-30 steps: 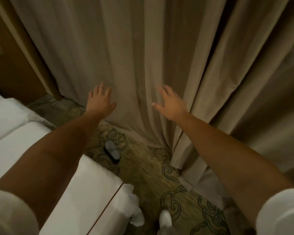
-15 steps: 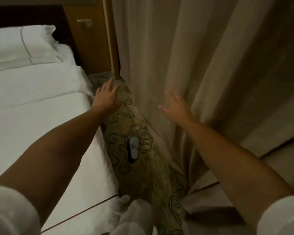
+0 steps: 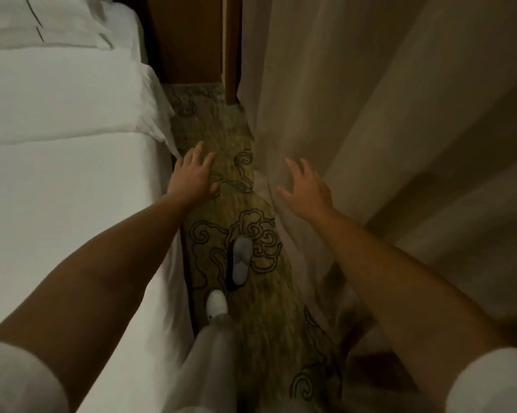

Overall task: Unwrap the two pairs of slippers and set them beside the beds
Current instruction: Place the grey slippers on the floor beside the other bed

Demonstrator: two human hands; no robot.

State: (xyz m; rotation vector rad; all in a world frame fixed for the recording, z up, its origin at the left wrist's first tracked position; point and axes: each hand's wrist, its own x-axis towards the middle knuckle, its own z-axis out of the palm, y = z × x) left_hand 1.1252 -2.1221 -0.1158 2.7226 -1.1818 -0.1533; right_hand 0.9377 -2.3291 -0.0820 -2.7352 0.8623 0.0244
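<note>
A white slipper [image 3: 241,260] with a dark sole edge lies on the patterned carpet [image 3: 221,138] in the narrow aisle between the bed [image 3: 57,162] and the curtain [image 3: 355,114]. It looks like a stacked pair, but I cannot tell. My left hand [image 3: 193,177] hovers over the carpet by the bed's edge, fingers spread, holding nothing. My right hand [image 3: 306,189] is held out near the curtain, fingers apart and empty. Both hands are beyond the slipper and well apart from it.
My own foot in a white shoe [image 3: 216,307] and a light trouser leg stand just in front of the slipper. White pillows [image 3: 43,22] lie at the head of the bed. A wooden wall panel [image 3: 188,40] closes the aisle's far end.
The view has swung left and down, from the curtain to the aisle beside the bed. The slipper now lies lower in view, and my foot has stepped up close behind it. Both hands stay empty.
</note>
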